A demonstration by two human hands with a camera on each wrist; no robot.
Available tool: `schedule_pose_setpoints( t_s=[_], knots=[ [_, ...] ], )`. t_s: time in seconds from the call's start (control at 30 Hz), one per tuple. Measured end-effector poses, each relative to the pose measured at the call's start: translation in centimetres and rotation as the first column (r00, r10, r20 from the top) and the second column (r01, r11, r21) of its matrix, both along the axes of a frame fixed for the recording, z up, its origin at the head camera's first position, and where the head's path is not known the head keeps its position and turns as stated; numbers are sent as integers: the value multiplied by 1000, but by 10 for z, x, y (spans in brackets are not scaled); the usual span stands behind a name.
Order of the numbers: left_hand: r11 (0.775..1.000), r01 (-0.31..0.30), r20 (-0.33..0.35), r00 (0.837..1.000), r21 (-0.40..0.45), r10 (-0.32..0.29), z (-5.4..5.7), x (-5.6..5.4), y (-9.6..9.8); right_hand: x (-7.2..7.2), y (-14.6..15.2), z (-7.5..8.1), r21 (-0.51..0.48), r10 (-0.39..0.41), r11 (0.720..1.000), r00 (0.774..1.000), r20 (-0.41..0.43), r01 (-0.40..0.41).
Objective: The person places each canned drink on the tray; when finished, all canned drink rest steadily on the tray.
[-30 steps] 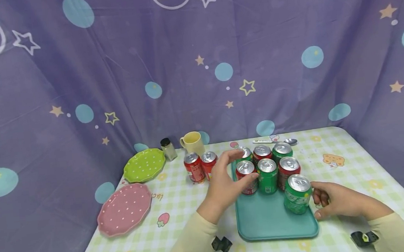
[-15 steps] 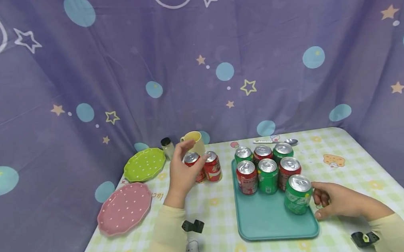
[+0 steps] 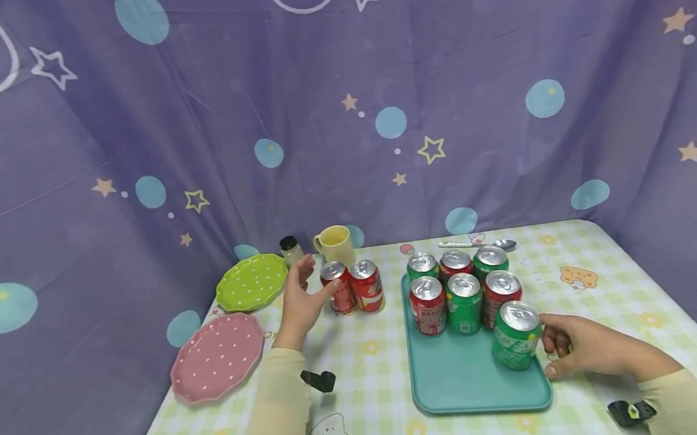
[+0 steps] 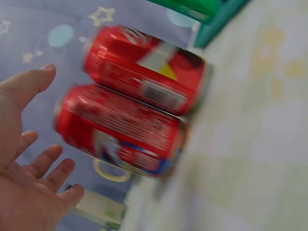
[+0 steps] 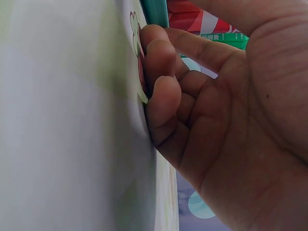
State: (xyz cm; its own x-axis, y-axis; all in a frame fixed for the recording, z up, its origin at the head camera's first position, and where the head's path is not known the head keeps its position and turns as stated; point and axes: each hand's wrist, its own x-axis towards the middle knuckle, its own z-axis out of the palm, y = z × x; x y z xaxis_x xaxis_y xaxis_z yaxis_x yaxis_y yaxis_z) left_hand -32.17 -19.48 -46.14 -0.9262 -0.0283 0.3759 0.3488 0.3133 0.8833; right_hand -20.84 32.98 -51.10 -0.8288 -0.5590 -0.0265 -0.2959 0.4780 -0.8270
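Note:
My left hand point(image 3: 299, 306) is open beside two red soda cans, thumb toward the left can point(image 3: 342, 295) and fingers spread on its far left side. The other red can point(image 3: 368, 287) stands right against it. In the left wrist view, space shows between the hand point(image 4: 36, 159) and both cans. My right hand point(image 3: 584, 347) rests at the right edge of the teal tray point(image 3: 462, 380), fingers loosely curled and holding nothing. Nearest to it on the tray is a green soda can point(image 3: 515, 344). In the right wrist view its fingers point(image 5: 163, 98) lie along the tablecloth.
Two rows of red and green cans, among them a green can point(image 3: 464, 307), fill the tray's back. A yellow mug point(image 3: 336, 247) and black-capped jar point(image 3: 291, 250) stand behind the red pair. Green plate point(image 3: 251, 282) and pink plate point(image 3: 218, 358) lie left; a spoon point(image 3: 481, 244) lies behind.
My left hand has moved left from the tray's cans, past the two red cans to their left side. My right hand has stayed in place.

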Motion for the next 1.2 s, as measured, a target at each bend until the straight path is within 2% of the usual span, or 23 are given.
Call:
schedule_pose_setpoints(
  t_s=[0.13,0.2,0.37,0.53,0.87,1.07,1.2],
  knots=[
    [1000,24,94,995,5,-25,-18,-6,0,0,0,-1,-1,-1,1000,1000,1,1],
    [999,36,116,993,19,-38,-25,-9,0,0,0,-1,0,-1,1000,1000,-1,1],
    [998,37,136,990,44,-42,-39,-14,2,0,0,0,-2,-7,1000,1000,-1,7],
    [998,28,150,988,57,-36,-46,-15,6,1,0,0,-15,-5,1000,1000,0,5],
    [999,-27,127,991,-29,31,-52,-14,10,0,0,-1,-28,0,1000,1000,17,1],
    [997,-76,117,990,6,75,-52,-13,11,0,0,0,-20,-1,1000,1000,12,1],
    [992,-115,91,990,46,110,-46,-11,7,1,0,1,-17,2,1000,1000,3,-2]
  ],
)
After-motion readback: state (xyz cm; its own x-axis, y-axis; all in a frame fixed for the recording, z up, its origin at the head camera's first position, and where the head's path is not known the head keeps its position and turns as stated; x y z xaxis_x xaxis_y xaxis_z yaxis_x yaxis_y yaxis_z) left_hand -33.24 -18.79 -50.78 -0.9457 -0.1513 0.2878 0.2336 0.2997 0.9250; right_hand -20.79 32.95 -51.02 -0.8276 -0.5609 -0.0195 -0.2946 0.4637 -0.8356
